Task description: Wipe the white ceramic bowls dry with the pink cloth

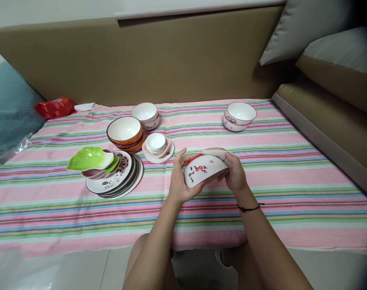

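I hold a white bowl (203,171) with a red rim and red flower print tilted on its side above the striped cloth (262,193). My left hand (179,179) grips its left side, thumb up over the rim. My right hand (233,171) is closed on the right side and presses a pale cloth (216,153) against the bowl's top edge. A dark cord bracelet (248,208) sits on my right wrist.
At left stand a stack of patterned plates (118,182) carrying green leaf dishes (88,158), orange bowls (125,133), small white saucers (157,145) and a white bowl (145,114). Stacked white bowls (239,116) sit far right. A red bag (55,106) lies at the back left, cushions at right.
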### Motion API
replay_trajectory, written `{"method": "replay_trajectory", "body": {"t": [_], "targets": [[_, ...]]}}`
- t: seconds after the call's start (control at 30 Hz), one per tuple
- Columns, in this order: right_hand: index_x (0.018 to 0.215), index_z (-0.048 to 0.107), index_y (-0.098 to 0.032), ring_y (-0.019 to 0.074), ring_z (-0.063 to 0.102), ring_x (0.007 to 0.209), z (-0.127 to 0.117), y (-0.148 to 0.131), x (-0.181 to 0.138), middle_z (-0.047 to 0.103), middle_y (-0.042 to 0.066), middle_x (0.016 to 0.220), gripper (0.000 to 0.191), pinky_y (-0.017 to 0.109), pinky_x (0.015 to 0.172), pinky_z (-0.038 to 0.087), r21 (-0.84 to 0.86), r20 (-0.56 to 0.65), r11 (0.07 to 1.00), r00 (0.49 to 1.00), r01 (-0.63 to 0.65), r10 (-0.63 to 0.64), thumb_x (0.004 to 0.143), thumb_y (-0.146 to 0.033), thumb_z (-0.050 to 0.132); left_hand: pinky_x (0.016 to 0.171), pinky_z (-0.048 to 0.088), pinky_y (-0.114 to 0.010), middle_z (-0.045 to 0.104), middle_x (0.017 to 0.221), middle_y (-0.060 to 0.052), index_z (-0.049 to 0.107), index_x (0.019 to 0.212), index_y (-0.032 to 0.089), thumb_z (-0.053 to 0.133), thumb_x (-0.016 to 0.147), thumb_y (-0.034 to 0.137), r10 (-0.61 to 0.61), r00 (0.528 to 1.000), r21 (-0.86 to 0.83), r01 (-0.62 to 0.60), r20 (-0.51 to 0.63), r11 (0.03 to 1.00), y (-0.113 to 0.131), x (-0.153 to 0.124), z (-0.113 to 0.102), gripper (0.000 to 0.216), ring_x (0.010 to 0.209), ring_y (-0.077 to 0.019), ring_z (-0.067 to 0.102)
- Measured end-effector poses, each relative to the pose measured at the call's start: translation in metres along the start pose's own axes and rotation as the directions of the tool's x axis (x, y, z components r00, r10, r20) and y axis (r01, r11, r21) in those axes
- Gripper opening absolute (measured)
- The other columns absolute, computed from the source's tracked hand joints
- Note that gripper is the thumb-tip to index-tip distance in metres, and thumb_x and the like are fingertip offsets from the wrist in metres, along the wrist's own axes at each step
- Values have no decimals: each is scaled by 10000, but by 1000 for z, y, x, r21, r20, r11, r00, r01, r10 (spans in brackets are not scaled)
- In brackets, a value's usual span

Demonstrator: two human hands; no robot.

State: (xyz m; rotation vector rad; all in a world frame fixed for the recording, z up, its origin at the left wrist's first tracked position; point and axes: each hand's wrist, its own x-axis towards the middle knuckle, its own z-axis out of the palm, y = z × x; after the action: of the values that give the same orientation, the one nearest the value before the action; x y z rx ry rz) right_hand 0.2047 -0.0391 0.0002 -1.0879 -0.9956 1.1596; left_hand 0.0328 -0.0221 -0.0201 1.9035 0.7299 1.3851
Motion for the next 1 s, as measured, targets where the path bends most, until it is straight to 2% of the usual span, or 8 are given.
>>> {"method": "replay_trajectory", "body": {"t": [0.1,0.2,0.33,0.63,0.77,0.87,0.93,1.0], "targets": [[993,770,-223,177,637,718,0,-3,0,699,48,1151,481,239,390,423,-33,36,998,998,60,-59,869,-486,387,945,464,-467,584,1178,-130,204,1461,236,658,751,558,-6,1000,-3,6,11,1000,-1,1,-2,902,1087,-283,580],[1003,768,-243,240,649,969,-1,-6,-2,688,42,1165,469,339,690,560,-125,74,981,987,149,-141,906,-442,355,935,472,-457,574,1181,-130,207,1469,240,646,760,547,5,999,26,-6,37,1000,-1,1,-4,889,1073,-279,571],[1045,754,-277,248,597,1129,-2,-10,-4,688,29,1158,435,415,979,472,-273,189,904,940,329,-285,958,-363,336,923,481,-459,544,1187,-131,228,1470,230,681,726,510,26,998,110,-33,64,993,-2,-1,-3,915,1073,-287,559],[1047,730,-299,230,610,1096,13,-13,-7,715,17,1098,316,435,1019,423,-445,404,714,832,541,-379,956,-324,428,943,480,-474,584,1187,-128,181,1484,223,773,660,378,-148,988,173,139,40,975,-1,-3,12,1026,1099,-302,586],[1025,744,-271,226,622,1056,8,-7,-4,703,26,1114,373,390,944,476,-346,196,860,925,376,-326,954,-374,393,903,497,-435,596,1137,-111,220,1462,231,813,625,413,-110,994,153,111,-15,982,2,-2,7,1042,1045,-279,605],[1047,744,-228,194,640,712,4,1,0,731,37,929,458,323,603,524,-127,15,988,997,82,-81,921,-461,370,927,480,-435,611,1121,-111,214,1444,236,803,642,449,-53,996,53,57,-77,997,3,0,2,1018,1071,-276,602],[997,747,-199,167,562,525,6,7,1,707,25,735,474,281,426,432,105,-87,991,992,-87,97,878,-499,400,931,472,-438,619,1122,-117,205,1427,236,768,675,505,-35,991,-47,29,-126,998,2,1,1,977,1083,-279,608],[883,742,-190,165,560,523,12,13,2,686,13,669,393,266,413,420,328,-161,933,964,-149,211,827,-479,482,927,467,-429,625,1106,-111,220,1406,236,721,713,555,-39,980,-126,14,-196,992,0,2,2,912,1073,-275,618]]}}
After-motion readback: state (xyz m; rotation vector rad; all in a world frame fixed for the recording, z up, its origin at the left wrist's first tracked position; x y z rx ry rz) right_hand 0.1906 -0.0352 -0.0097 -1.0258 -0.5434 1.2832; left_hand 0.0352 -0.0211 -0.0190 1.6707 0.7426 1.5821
